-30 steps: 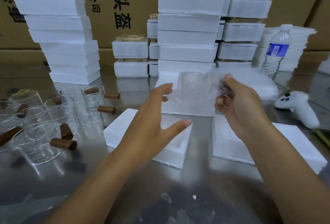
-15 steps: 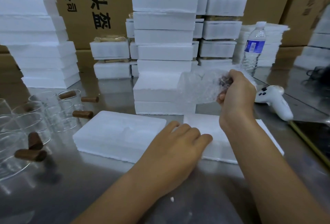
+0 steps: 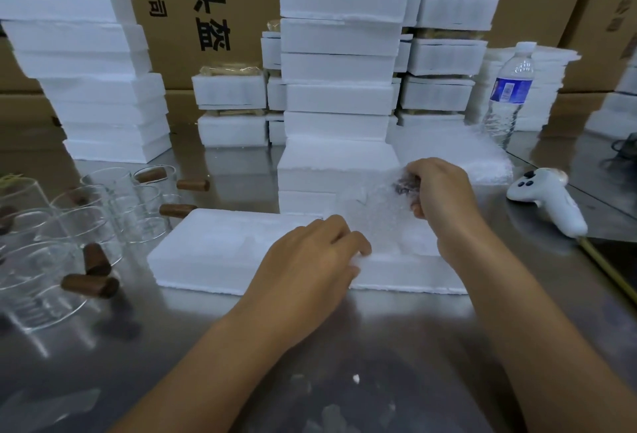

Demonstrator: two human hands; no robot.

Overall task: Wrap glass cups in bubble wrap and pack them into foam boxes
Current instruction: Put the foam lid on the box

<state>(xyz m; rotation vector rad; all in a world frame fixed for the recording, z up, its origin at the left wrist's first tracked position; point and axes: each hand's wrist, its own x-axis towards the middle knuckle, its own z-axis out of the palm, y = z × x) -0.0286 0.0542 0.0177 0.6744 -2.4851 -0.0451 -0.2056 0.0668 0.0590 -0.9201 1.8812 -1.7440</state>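
Gripping the bubble-wrapped glass cup [image 3: 377, 212] in the right hand [image 3: 444, 200], fingers curled round its dark handle end, just above the open foam box [image 3: 213, 246]. Resting the left hand [image 3: 310, 262], fingers loosely bent and holding nothing, on the box's front edge. Unwrapped glass cups [image 3: 82, 225] off left.
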